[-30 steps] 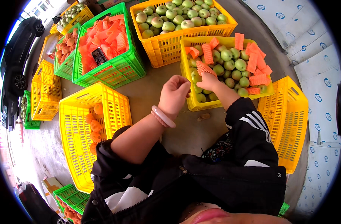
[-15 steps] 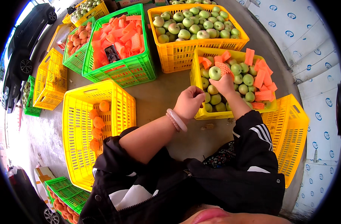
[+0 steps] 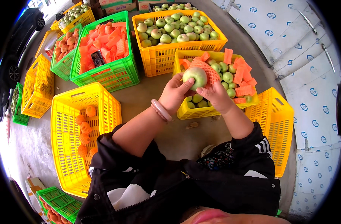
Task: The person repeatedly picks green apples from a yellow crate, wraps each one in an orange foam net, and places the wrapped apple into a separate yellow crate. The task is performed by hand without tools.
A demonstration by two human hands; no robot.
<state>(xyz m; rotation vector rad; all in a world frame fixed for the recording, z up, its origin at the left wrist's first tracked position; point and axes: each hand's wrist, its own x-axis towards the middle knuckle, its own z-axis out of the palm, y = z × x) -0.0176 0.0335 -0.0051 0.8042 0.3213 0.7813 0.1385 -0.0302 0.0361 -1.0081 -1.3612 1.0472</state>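
A large pale green apple is held up over the near edge of a yellow crate of green apples. My left hand grips it from the left, the thumb laid across its lower front. An orange foam net sleeve flares out against the apple's right side. Closed around that sleeve is my right hand, its thumb by the apple's lower edge and its other fingers mostly hidden behind the net. Flattened orange foam sleeves lie on the apples at the crate's right side.
To the left stands a yellow crate with several sleeved fruits. A green crate holds loose foam sleeves and a phone. Behind is another yellow crate of apples; a tilted yellow crate sits at the right.
My right hand has lifted the apple and sleeve out of the crate, toward me and left. My left hand has come up and taken hold of the apple. The whole view has shifted slightly.
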